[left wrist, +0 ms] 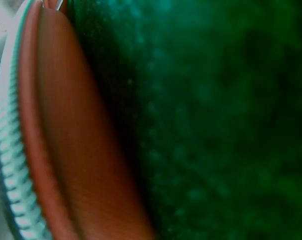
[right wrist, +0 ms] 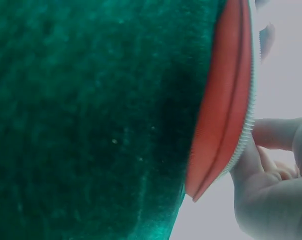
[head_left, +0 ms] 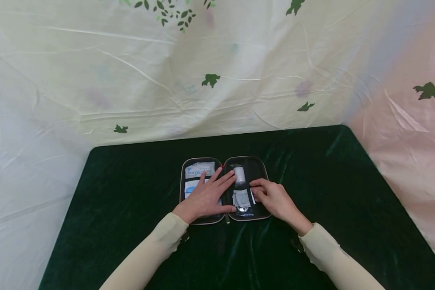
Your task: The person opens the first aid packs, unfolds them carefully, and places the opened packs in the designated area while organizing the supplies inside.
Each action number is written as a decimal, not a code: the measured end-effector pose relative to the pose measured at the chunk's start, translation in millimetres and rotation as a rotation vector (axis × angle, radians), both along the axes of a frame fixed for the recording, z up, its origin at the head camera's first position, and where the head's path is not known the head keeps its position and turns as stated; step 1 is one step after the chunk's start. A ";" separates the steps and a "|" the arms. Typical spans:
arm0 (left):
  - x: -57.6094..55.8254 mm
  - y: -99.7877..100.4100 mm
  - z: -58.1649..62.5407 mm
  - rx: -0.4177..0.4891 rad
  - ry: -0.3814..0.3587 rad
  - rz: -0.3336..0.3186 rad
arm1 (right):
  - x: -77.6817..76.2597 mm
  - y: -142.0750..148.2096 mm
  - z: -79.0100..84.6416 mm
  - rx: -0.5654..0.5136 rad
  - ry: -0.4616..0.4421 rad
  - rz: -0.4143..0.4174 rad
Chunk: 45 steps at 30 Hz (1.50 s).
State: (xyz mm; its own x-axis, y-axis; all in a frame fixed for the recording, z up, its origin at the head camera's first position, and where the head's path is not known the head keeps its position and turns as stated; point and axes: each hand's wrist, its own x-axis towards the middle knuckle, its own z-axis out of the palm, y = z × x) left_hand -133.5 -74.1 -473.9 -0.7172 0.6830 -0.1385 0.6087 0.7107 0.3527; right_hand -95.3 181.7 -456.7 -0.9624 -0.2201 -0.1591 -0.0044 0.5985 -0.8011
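A zip case (head_left: 255, 169) lies unfolded on the green cloth, with small packs in both halves. My left hand (head_left: 206, 197) is spread across its middle, fingers straight, the fingertips beside a white wrapped roll (head_left: 240, 175) in the right half. With bent fingers, my right hand (head_left: 273, 197) pinches the edge of a small white packet (head_left: 253, 196) near the dark strap; the grip itself is partly hidden. Flat printed packets (head_left: 241, 198) lie just left of it. The right wrist view shows the case's red outer side (right wrist: 221, 110) and my curled fingers (right wrist: 276, 134).
The left half holds a pack marked "Surgical" (head_left: 199, 169) and a white-and-blue pack (head_left: 190, 187), partly under my left hand. A zip pull (head_left: 227, 219) hangs at the near edge. Dark green velvet (head_left: 130, 193) covers the table; a pale patterned curtain (head_left: 239, 96) stands behind.
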 end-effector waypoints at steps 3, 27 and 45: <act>-0.2 -0.6 0.2 0.001 0.009 -0.002 | 2.8 1.6 2.6 -0.022 -0.048 0.054; 30.8 -59.0 16.5 0.025 0.207 0.334 | -3.6 39.6 9.4 0.525 0.471 0.083; 32.0 -104.2 8.6 -0.123 0.156 0.528 | -10.7 71.1 -6.3 0.652 0.391 0.068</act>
